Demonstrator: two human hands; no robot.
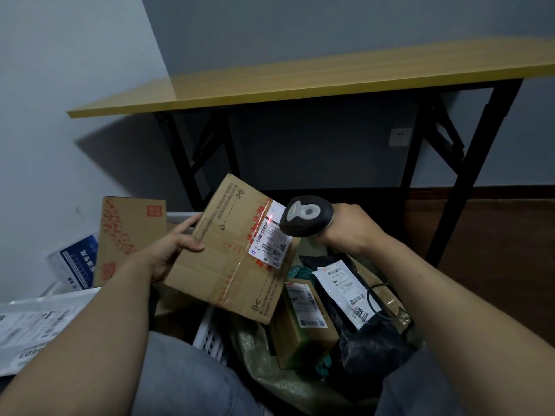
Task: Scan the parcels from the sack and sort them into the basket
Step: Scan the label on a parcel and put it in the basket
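Parcel [237, 253], a taped cardboard box, hangs in the air over the right wall of the basket [210, 334], where it meets the mouth of the sack [270, 376]; nothing but my grip carries it. My left hand [171, 250] clasps its left edge, thumb on top, tilting the label [270, 244] up so the barcode faces the scanner [307, 216]. My right hand [351, 232] is wrapped round the scanner's handle, its head just beside the label. A red dot sits on the label's upper end (the beam is landing, I judge). A smaller box [303, 319] and a black bag [360, 325] lie in the sack, presumably next. A red-printed box [132, 235] stands upright at the basket's far side.
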